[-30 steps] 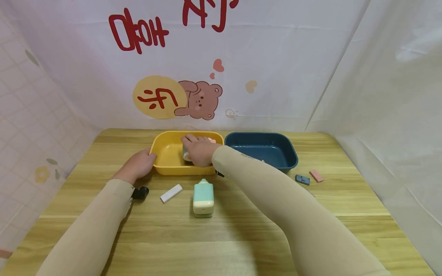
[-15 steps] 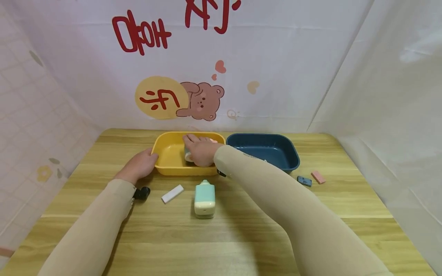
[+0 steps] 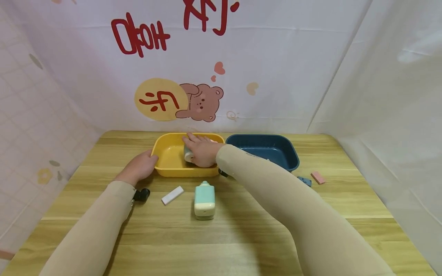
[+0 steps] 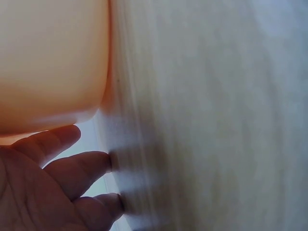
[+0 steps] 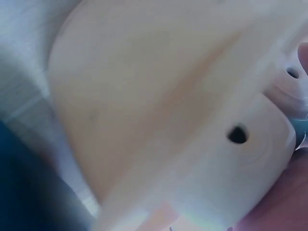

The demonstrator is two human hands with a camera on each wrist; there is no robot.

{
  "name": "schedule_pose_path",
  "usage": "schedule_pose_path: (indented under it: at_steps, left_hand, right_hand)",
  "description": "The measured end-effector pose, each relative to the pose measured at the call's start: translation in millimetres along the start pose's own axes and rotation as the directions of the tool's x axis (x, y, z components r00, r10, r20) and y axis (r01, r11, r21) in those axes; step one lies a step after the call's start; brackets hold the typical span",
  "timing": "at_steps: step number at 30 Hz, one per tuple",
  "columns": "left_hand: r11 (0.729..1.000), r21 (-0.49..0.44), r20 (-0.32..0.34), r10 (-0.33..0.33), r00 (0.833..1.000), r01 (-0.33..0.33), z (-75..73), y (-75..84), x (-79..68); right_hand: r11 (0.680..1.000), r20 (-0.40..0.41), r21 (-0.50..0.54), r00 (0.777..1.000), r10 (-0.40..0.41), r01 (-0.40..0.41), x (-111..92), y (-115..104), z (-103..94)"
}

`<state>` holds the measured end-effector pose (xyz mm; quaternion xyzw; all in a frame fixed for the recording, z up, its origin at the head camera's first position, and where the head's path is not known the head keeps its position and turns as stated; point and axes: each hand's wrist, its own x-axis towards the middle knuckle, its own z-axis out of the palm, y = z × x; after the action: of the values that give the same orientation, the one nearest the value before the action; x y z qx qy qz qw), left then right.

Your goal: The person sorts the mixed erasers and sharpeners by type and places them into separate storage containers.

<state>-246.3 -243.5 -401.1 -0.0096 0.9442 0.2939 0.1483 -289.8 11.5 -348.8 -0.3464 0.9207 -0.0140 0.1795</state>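
Observation:
My left hand point(image 3: 139, 166) grips the left rim of a yellow tray point(image 3: 169, 155), its thumb at the rim. In the left wrist view its fingers lie under the tray's outer wall point(image 4: 53, 62), close to the table. Inside the tray, my right hand point(image 3: 203, 152) rests with fingers spread over a grey-blue thing with a white end point(image 3: 188, 155). A bit of pink shows beyond the fingers. The right wrist view has a rounded white end with a dark hole point(image 5: 260, 159) behind the tray wall. Most of what lies under the palm is hidden.
A bottle-shaped mint-and-cream thing point(image 3: 204, 201) stands before the tray. To its left lies a white block point(image 3: 172, 195). A dark blue tray point(image 3: 272, 153) adjoins the yellow one. Small blue point(image 3: 305, 181) and pink point(image 3: 318, 177) blocks lie at right. A white curtain hangs behind.
The right hand's fingers have spread a little over the things in the yellow tray. The right forearm has edged over the small blue block. The left hand keeps its place.

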Motion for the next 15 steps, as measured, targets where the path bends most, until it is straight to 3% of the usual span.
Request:
schedule_pose_path:
  at_steps: [7,15]
  left_hand:
    - [1.0,0.01,-0.006,0.009,1.0,-0.009,-0.3,-1.4,0.0]
    - [1.0,-0.008,-0.003,0.011,1.0,-0.011,-0.3,-2.0,-0.2]
  right_hand:
    - [0.999,-0.019,0.0,0.999,-0.032,0.032,-4.4,3.3,-0.8]
    - [0.996,-0.106,0.07,0.993,-0.047,0.054,-17.0,-3.3,-8.9]
